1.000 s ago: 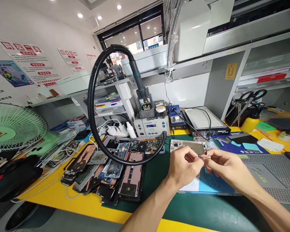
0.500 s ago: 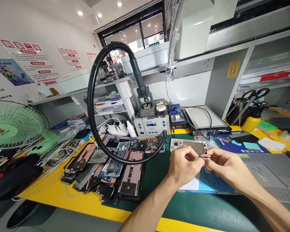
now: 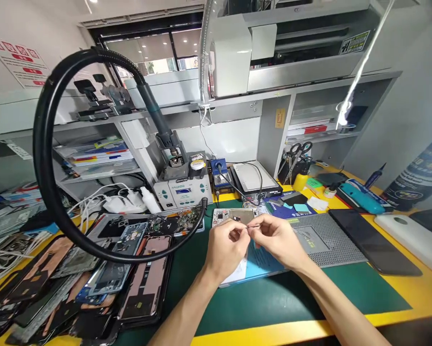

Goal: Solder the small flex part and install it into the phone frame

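My left hand (image 3: pixel 226 250) and my right hand (image 3: pixel 278 239) meet above the green mat (image 3: pixel 273 298), fingers pinched together. Between the fingertips runs a thin dark sliver (image 3: pixel 253 226), too small to name. Just beyond the hands lies an opened phone frame (image 3: pixel 233 216) with its circuit board showing. Under my hands sits a blue and white sheet (image 3: pixel 253 262).
A heap of stripped phone frames (image 3: pixel 104 274) covers the left side. A black hose (image 3: pixel 43 158) loops from the hot-air station (image 3: pixel 183 190). A grey perforated pad (image 3: pixel 324 240), a dark tablet (image 3: pixel 374 242) and a tool cup with scissors (image 3: pixel 295 161) lie right.
The camera has swung to the right, so the fan and posters have left the view and the right bench end appears. My hands keep the same pinch together.
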